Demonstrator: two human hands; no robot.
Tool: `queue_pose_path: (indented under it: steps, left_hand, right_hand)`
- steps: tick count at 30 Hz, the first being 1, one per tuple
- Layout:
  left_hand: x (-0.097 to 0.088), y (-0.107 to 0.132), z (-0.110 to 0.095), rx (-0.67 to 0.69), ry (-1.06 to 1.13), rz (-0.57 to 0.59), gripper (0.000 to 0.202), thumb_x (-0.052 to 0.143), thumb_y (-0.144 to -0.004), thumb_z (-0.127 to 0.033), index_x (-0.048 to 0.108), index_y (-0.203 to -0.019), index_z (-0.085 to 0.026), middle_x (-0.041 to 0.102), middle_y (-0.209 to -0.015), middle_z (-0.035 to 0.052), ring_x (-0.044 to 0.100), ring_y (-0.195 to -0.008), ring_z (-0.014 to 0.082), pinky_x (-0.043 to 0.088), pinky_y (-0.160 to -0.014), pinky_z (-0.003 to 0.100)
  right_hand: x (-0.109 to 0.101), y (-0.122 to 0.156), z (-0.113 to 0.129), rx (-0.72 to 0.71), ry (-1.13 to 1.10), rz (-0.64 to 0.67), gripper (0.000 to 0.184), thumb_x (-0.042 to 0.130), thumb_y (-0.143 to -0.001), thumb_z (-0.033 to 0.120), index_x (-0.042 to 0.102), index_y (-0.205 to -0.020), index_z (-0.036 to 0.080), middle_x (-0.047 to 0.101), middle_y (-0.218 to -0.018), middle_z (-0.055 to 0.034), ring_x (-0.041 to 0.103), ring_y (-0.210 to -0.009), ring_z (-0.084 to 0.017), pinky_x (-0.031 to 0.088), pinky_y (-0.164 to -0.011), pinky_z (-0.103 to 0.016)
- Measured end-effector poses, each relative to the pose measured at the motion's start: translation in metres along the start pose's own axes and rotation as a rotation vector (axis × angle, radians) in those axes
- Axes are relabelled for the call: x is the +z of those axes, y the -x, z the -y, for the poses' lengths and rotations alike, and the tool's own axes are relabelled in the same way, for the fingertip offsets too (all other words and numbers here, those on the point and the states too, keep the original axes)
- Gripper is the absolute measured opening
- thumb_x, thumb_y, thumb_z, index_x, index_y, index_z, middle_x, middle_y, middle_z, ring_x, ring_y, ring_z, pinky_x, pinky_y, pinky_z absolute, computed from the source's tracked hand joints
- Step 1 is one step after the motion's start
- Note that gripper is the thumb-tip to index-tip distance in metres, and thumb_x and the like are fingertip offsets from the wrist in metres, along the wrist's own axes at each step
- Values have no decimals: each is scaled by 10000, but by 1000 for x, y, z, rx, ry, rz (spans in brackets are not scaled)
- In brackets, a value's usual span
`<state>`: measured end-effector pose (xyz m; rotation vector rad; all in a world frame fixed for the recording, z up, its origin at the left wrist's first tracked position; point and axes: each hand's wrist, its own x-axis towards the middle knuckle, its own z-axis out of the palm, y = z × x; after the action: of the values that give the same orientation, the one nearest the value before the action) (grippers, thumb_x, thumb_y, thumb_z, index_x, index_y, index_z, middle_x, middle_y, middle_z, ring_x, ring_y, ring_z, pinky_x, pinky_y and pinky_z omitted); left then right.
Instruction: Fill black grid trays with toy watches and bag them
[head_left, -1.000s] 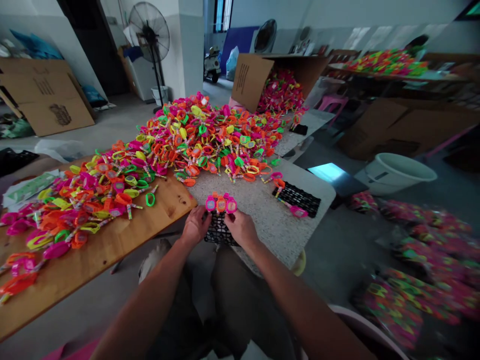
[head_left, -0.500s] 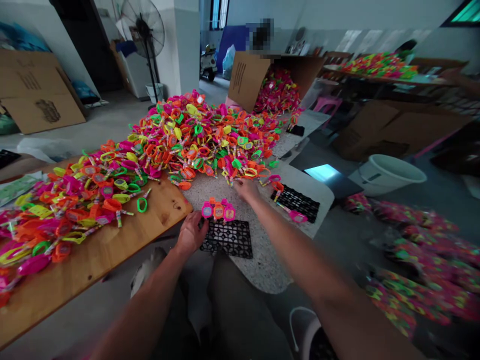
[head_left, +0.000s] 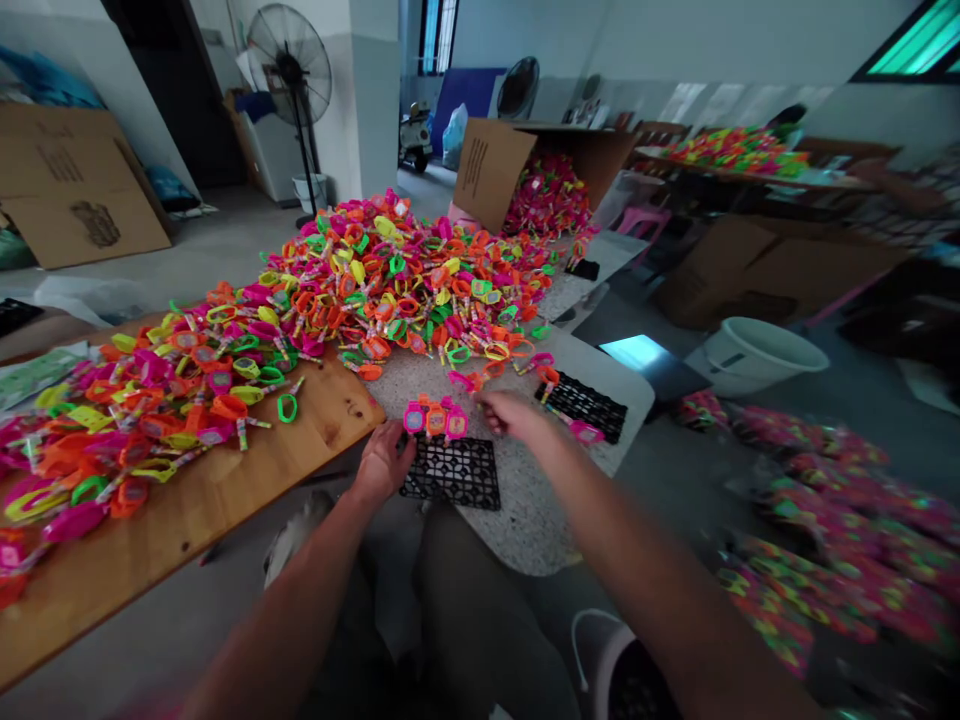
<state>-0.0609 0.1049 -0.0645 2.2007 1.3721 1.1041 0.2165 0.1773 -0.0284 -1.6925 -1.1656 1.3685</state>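
My right hand [head_left: 511, 412] pinches the end of a pink toy watch [head_left: 466, 381] above the speckled tabletop. Its fingers are closed, and the watch points away to the left. My left hand [head_left: 385, 462] is curled at the upper left corner of a black lattice tray [head_left: 457, 475], fingers closed around its edge. Three toy watches stand in a row along the tray's far side: two pink with an orange one [head_left: 436, 418] between them. Just beyond lies a big heap of bright toy watches [head_left: 405, 270] in pink, orange, yellow and green.
A second black tray [head_left: 592, 410] with a few watches lies to the right. More watches cover the wooden board [head_left: 300, 430] at left. A tipped cardboard box [head_left: 491, 170] spills watches behind the heap. A white bucket [head_left: 757, 355] and bagged watches [head_left: 840, 520] are on the floor.
My right hand has drawn back from the heap's near edge toward the tray, bringing a pink watch with it. My left hand has stayed at the tray corner. The view has shifted slightly.
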Motion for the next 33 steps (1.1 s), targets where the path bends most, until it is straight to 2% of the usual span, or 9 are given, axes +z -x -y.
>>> queue_pose_path:
  steps: [3,8,13,15,17,20,24,29,33]
  left_hand:
    - [1,1,2,10,-15,-14,62,587,-926,-202,623,-976,-211,686,-946,62,649,-950,235,544,-893,384]
    - [3,1,5,37,-25,-26,67,588,-922,-198,615,-981,-210,683,-948,63,651,-965,236,542,-889,373]
    - [3,1,4,21,-43,-25,47,566,-941,-227,609,-951,-210,674,-929,64,642,-939,239,537,-871,380]
    - [2,1,3,25,-31,-30,49,560,-946,-233,604,-948,-210,671,-926,62,639,-931,235,535,-861,374]
    - [1,2,2,32,-20,-31,49,556,-949,-235,597,-936,-211,669,-924,62,637,-924,230,533,-857,368]
    - [0,1,2,30,-21,-21,50,555,-949,-236,591,-925,-213,665,-919,63,634,-923,229,531,-863,368]
    - [1,0,1,24,-34,-13,41,556,-938,-224,592,-922,-211,657,-904,62,628,-911,231,529,-849,366]
    - [2,-1,2,22,-48,-23,53,557,-938,-234,591,-906,-210,650,-894,63,627,-900,230,527,-837,358]
    - [3,0,3,39,-59,-25,67,544,-946,-245,601,-932,-213,652,-895,61,623,-898,228,524,-843,361]
  right_hand:
    - [-11,24,-7,95,-150,115,261,593,-867,388,437,-723,237,307,-478,112,300,-371,-87,250,-362,-200]
    - [-16,51,-14,50,-123,59,291,728,-768,386,485,-792,228,332,-466,130,311,-361,-73,210,-364,-194]
    - [-17,61,-15,71,-393,279,385,770,-737,482,488,-814,232,341,-510,126,323,-415,-74,257,-395,-204]
    - [-17,63,-16,56,-461,228,396,782,-722,484,491,-814,231,321,-506,130,304,-418,-72,250,-394,-205]
    - [-15,66,-18,0,-527,124,410,793,-704,480,488,-825,235,314,-512,133,313,-422,-72,261,-398,-202]
    - [-11,77,-18,-108,-603,-3,426,806,-688,459,476,-848,243,422,-571,114,400,-448,-73,305,-412,-201]
    - [0,90,-10,-168,-531,-67,366,800,-692,404,527,-863,230,538,-637,76,478,-470,-78,353,-402,-206]
    - [23,84,-2,-72,-252,17,194,733,-721,285,636,-856,184,612,-649,24,582,-522,-107,450,-411,-190]
    - [39,72,-7,-137,-109,48,104,696,-726,214,608,-775,189,636,-644,24,609,-527,-101,458,-416,-161]
